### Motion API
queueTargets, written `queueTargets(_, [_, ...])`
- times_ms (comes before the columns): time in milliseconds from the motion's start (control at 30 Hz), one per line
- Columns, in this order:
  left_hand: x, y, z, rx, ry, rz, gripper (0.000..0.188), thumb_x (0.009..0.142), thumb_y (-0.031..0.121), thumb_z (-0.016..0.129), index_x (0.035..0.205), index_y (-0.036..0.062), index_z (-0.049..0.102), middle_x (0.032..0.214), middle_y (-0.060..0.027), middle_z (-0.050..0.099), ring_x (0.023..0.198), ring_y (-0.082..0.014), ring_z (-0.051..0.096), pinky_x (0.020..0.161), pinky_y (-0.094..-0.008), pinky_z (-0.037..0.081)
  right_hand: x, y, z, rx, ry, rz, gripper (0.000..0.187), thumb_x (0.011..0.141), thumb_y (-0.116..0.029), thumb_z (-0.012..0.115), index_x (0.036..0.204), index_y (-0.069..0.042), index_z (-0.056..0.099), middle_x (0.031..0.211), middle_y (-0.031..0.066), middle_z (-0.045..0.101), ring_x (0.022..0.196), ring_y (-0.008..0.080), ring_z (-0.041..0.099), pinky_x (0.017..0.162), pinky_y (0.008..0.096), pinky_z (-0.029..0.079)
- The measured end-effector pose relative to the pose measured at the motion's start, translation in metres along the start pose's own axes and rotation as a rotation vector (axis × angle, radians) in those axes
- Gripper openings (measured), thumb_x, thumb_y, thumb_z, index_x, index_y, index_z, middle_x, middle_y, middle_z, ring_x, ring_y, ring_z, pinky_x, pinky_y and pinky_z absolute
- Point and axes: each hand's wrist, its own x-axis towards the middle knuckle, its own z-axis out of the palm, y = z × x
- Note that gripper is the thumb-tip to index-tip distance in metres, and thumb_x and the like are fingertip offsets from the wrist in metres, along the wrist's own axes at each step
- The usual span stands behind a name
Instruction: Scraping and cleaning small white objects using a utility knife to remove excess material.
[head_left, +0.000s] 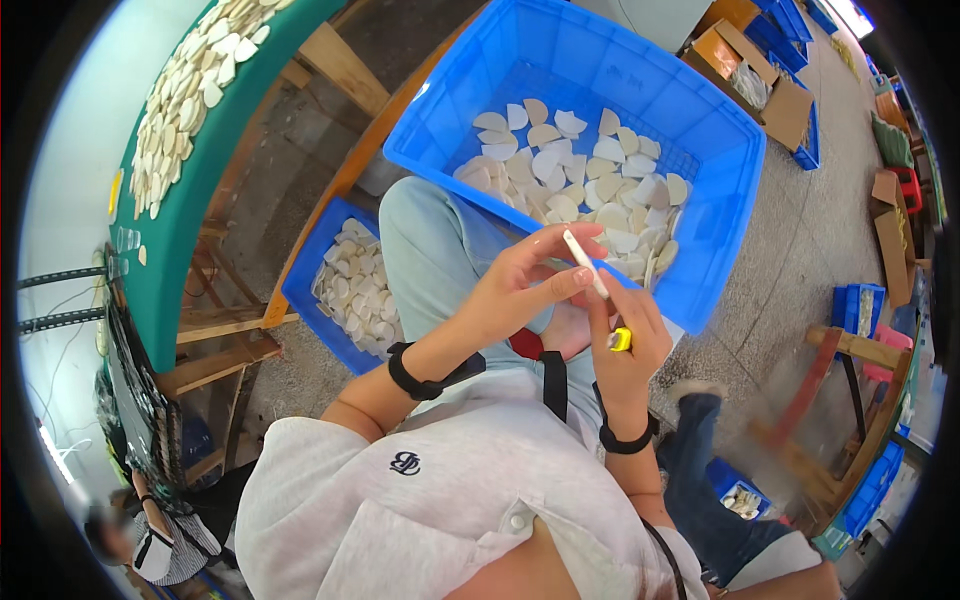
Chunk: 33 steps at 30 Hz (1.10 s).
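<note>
Over my lap, a thin white piece [586, 264] is seen almost edge-on, so its full outline is hidden. My left hand [530, 275] holds its near side between thumb and fingers. My right hand [632, 335] grips its lower end from the right. A small yellow object [621, 340] shows at the right hand's curled fingers; its kind cannot be made out. Just beyond my hands stands a large blue plastic crate [420, 125] with many flat, half-round cream and white pieces [560, 160] spread over its bottom.
A smaller blue crate [309, 262] left of my knee holds similar pieces. More pieces [190, 95] lie heaped on the green-topped table [215, 190] at far left. Another person [165, 540] is at lower left; another's jeans-clad leg [700, 480] is at right. Cardboard boxes [735, 65] stand at far right.
</note>
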Motion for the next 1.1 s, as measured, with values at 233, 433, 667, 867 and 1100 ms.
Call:
queueTargets(233, [0.0, 0.003, -0.006, -0.341, -0.011, -0.151, 0.043, 0.084, 0.007, 0.059, 0.125, 0.0025, 0.047, 0.112, -0.0108, 0.057, 0.102, -0.0156, 0.054, 0.08, -0.0294, 0.05, 0.007, -0.008, -0.006, 0.017, 0.002, 0.083, 0.029, 0.071, 0.003, 0.068, 0.098, -0.003, 0.064, 0.073, 0.0034, 0.056, 0.06, 0.0087, 0.051, 0.051, 0.0205, 0.038])
queueTargets(433, [0.0, 0.001, -0.009, -0.292, -0.001, -0.146, 0.043, 0.081, 0.002, 0.059, 0.123, 0.002, 0.049, 0.111, -0.0097, 0.057, 0.102, -0.0163, 0.055, 0.082, -0.0295, 0.049, 0.007, -0.009, -0.009, 0.607, 0.07, 0.515, 0.02, 0.079, -0.002, 0.066, 0.096, 0.004, 0.06, 0.081, 0.0034, 0.059, 0.067, 0.0043, 0.054, 0.053, 0.017, 0.04])
queueTargets(667, [0.002, 0.001, 0.0, 1.06, 0.034, 0.444, 0.044, 0.08, 0.013, 0.06, 0.12, -0.0001, 0.049, 0.109, -0.0104, 0.054, 0.105, -0.0195, 0.048, 0.085, -0.0321, 0.042, 0.01, -0.012, -0.004, 0.444, 0.026, 0.571, 0.009, 0.081, -0.004, 0.065, 0.086, 0.001, 0.059, 0.06, 0.0004, 0.057, 0.047, 0.0049, 0.051, 0.042, 0.0172, 0.036])
queueTargets(867, [-0.003, -0.012, 0.006, 0.041, -0.015, -0.09, 0.042, 0.085, 0.028, 0.048, 0.118, 0.0021, 0.047, 0.091, -0.0045, 0.05, 0.087, -0.0174, 0.045, 0.069, -0.0295, 0.039, 0.019, -0.02, -0.011, 0.47, -0.139, 0.57, 0.007, 0.08, -0.004, 0.065, 0.084, -0.001, 0.06, 0.062, -0.0015, 0.057, 0.053, 0.0032, 0.051, 0.047, 0.0163, 0.038])
queueTargets(1100, [0.005, -0.011, -0.005, -0.584, -0.135, -0.363, 0.035, 0.084, 0.039, 0.042, 0.098, 0.0082, 0.051, 0.069, 0.0015, 0.04, 0.066, -0.0089, 0.037, 0.056, -0.0237, 0.029, 0.018, -0.023, -0.028, 0.546, -0.228, 0.529, 0.011, 0.083, -0.003, 0.058, 0.093, -0.001, 0.055, 0.079, 0.001, 0.057, 0.064, 0.0058, 0.052, 0.055, 0.0189, 0.041])
